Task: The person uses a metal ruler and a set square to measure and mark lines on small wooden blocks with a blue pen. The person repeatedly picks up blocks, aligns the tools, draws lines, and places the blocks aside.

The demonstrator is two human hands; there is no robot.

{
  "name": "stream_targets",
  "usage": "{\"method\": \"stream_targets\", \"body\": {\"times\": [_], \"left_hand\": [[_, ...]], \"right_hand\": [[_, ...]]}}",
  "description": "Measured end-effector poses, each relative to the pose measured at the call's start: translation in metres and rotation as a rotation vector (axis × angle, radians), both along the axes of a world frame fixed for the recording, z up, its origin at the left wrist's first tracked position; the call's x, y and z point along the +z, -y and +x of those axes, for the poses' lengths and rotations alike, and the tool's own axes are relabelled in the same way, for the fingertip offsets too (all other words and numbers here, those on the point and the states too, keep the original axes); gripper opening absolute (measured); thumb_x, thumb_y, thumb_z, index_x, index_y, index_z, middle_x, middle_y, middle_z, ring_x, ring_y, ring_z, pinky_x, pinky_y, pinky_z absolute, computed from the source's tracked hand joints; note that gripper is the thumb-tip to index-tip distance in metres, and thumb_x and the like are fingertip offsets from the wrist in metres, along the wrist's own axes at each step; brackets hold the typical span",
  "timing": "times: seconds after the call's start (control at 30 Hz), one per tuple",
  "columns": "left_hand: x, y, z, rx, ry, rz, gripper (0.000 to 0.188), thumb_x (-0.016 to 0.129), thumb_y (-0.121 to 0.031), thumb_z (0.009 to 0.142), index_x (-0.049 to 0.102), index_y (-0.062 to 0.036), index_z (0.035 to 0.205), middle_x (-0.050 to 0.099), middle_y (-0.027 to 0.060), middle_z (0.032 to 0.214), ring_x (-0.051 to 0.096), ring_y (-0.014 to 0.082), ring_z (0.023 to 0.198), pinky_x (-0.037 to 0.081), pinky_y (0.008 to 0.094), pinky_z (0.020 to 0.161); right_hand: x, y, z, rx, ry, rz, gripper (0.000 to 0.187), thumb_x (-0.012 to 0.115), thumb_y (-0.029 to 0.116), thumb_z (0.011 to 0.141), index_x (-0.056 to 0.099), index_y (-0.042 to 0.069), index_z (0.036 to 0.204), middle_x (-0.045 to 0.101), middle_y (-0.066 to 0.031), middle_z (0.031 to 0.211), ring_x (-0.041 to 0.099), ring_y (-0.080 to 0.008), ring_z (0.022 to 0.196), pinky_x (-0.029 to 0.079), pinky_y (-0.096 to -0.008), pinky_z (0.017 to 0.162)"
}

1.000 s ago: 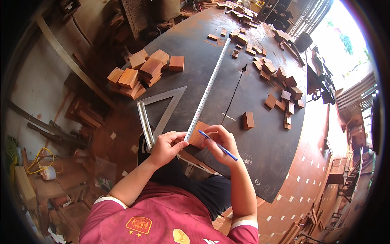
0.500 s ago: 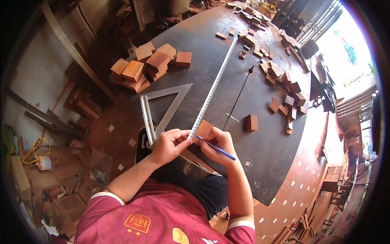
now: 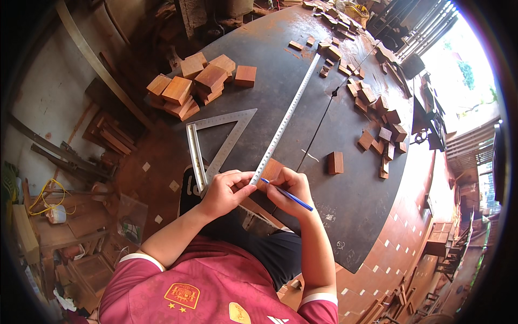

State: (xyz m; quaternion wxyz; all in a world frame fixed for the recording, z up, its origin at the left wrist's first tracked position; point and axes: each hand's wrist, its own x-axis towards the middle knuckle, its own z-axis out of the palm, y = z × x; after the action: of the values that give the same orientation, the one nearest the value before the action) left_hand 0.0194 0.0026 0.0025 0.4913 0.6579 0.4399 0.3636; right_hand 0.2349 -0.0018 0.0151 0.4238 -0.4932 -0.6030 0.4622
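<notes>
My left hand [image 3: 229, 190] pinches the near end of a long metal ruler [image 3: 288, 113], which stretches away across the dark table [image 3: 259, 59]. Under that near end lies a reddish wooden block [image 3: 273, 169], partly covered by the ruler and my fingers. A blue pen [image 3: 294, 199] is gripped in my right hand [image 3: 294, 189], its tip close to the ruler's edge on the block. Left of the ruler, a metal triangular square [image 3: 224, 141] rests flat near my left hand.
A stack of wooden blocks [image 3: 186, 86] stands at the table's left, with a single block [image 3: 245, 76] beside it. One block [image 3: 335, 162] sits upright to the right. Several loose blocks [image 3: 386, 129] are scattered along the right and far edges. A thin gap [image 3: 318, 127] crosses the tabletop.
The ruler's far end has swung slightly to the right. Both hands keep nearly the same place, and the pen stays by the ruler's edge.
</notes>
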Motion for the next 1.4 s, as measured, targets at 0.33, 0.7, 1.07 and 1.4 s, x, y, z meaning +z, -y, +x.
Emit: {"method": "stream_targets", "body": {"times": [0.33,0.7,1.07,1.4], "left_hand": [[-0.0004,0.0004,0.002,0.006,0.02,-0.008,0.03,0.074,-0.01,0.093,0.071,0.0,0.121,0.07,0.0056,0.095,0.067,0.0077,0.077,0.056,0.0226,0.071],[-0.0043,-0.0001,0.0013,0.003,-0.011,0.003,0.031,0.074,-0.01,0.092,0.071,0.0001,0.121,0.069,0.0048,0.093,0.065,0.0071,0.076,0.055,0.0227,0.07],[-0.0084,0.0011,0.0028,0.037,0.002,0.055,0.03,0.076,-0.009,0.09,0.071,0.0014,0.118,0.066,0.0044,0.084,0.061,0.008,0.068,0.05,0.0245,0.062],[-0.0072,0.0012,0.0033,0.036,0.021,0.047,0.03,0.076,-0.009,0.09,0.072,0.0007,0.118,0.064,0.0039,0.08,0.059,0.0082,0.066,0.049,0.0256,0.061]], "right_hand": [[-0.0061,-0.0012,0.0001,0.005,0.039,0.052,0.02,0.076,0.004,0.079,0.057,0.001,0.072,0.061,-0.0043,0.059,0.057,-0.0042,0.056,0.043,-0.0254,0.048],[-0.0029,0.0005,0.0003,0.003,0.066,-0.012,0.02,0.075,0.002,0.079,0.058,0.001,0.07,0.061,0.0001,0.066,0.054,-0.0018,0.065,0.043,-0.0233,0.053],[-0.0063,-0.0021,0.0058,-0.095,0.022,0.03,0.017,0.069,-0.002,0.083,0.054,0.0,0.074,0.065,-0.0039,0.067,0.061,-0.0046,0.063,0.048,-0.0239,0.054],[-0.0058,-0.0054,0.0038,-0.109,0.043,0.023,0.017,0.07,-0.001,0.084,0.056,0.0,0.075,0.064,-0.001,0.07,0.057,-0.0023,0.065,0.045,-0.0225,0.054]]}}
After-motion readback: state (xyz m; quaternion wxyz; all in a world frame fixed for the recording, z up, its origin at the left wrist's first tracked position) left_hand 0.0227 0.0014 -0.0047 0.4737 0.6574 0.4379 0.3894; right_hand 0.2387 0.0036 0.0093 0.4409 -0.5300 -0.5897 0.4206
